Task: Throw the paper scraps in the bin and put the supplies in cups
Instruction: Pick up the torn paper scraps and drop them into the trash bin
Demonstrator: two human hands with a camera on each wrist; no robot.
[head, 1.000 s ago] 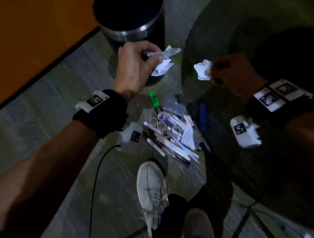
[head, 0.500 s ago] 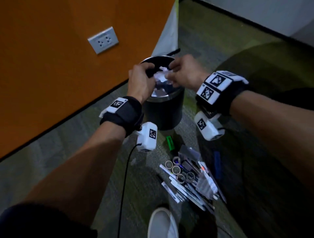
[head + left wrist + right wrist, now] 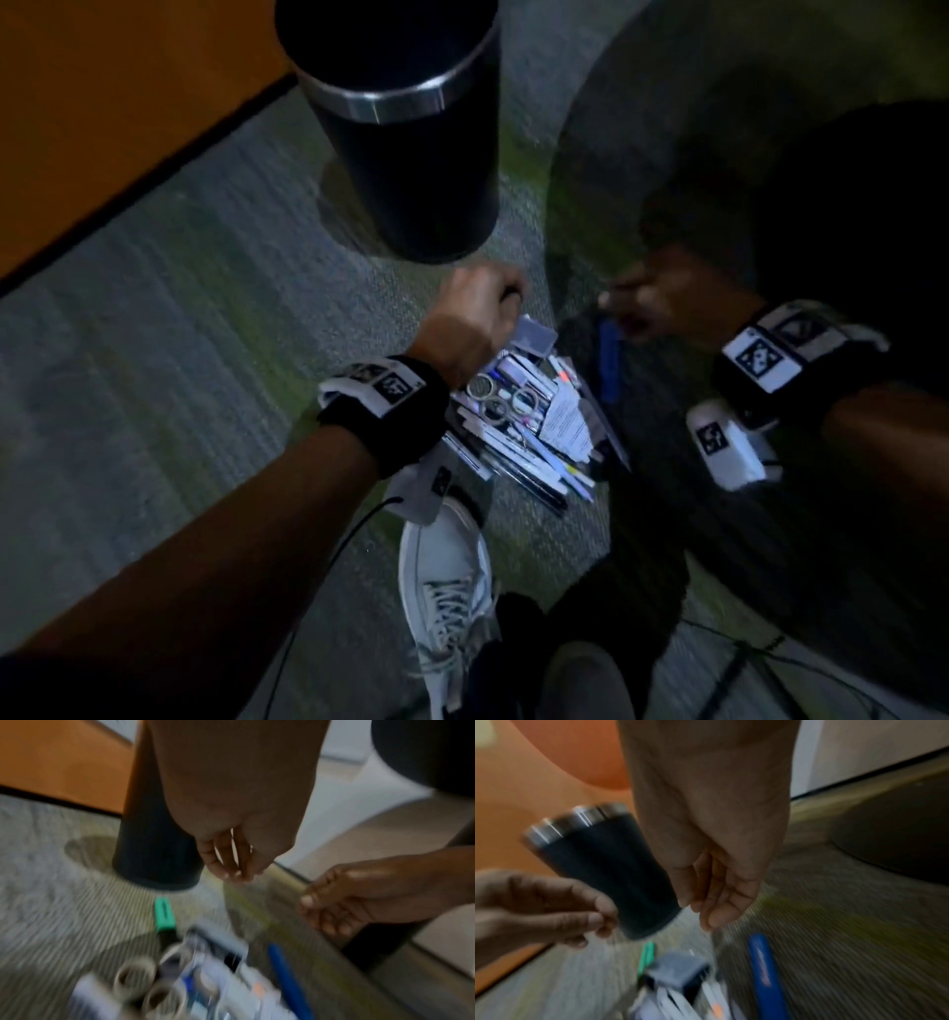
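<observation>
Both hands have come down from the bin's mouth, paper scraps gone from them. At left, the left hand (image 3: 475, 318) hangs above the pile of supplies (image 3: 524, 421), fingers loosely curled and empty. Behind it stands the black bin (image 3: 411, 154). To the right, the right hand (image 3: 662, 303) seems empty too, over a blue pen (image 3: 609, 360).

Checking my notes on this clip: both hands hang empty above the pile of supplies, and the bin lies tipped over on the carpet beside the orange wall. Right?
One thing is wrong: the bin stands upright on the carpet, as the head view shows. The left hand and right hand do hang empty above the pile of supplies.
</observation>
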